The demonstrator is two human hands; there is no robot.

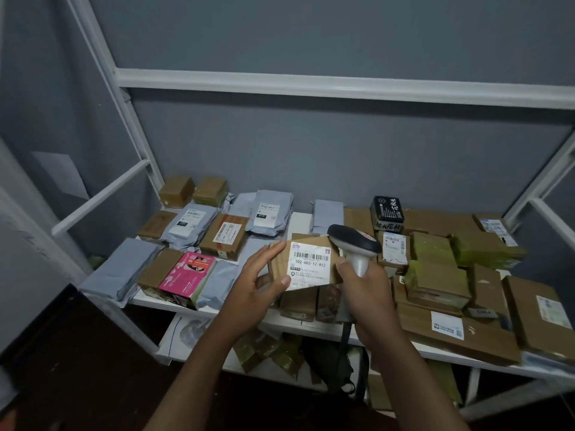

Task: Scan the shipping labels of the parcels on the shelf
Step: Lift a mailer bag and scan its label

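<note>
A cardboard parcel [306, 264] is grasped by left hand [259, 286] fingers; the scanner [354, 244] is gripped in the right hand [365, 293].

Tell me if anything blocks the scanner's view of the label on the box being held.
Nothing visible does. The left hand holds the cardboard box by its left edge, thumb just touching the label corner; the barcode is uncovered beside the scanner in the right hand.

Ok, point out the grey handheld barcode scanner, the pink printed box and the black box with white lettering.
grey handheld barcode scanner [353, 241]: head view, on its head.
pink printed box [186, 273]: head view, top face.
black box with white lettering [386, 209]: head view, top face.
</note>
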